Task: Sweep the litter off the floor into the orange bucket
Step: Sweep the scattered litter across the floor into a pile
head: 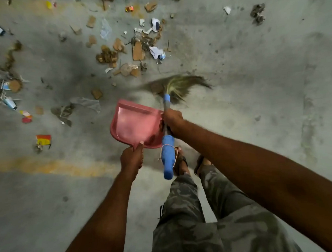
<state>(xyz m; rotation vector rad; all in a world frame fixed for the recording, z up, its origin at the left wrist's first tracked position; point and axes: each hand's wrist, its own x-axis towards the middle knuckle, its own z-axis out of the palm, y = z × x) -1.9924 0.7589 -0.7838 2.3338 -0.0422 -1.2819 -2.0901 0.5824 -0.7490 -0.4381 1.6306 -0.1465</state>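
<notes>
Barely begun, it seems: litter (139, 49) covers the floor (256, 122). The left hand (131, 158) grips an empty pink dustpan (134, 123), the right hand (173, 119) clutches the broom (168, 156), and no orange bucket is in view.

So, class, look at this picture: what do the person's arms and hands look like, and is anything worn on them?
The left arm and right arm are bare as far as the picture's edge, with no sleeve showing. The left hand and right hand have no gloves, and no watch, ring or bangle is visible. Below them are grey-green camouflage trousers and dark sandals.
</notes>
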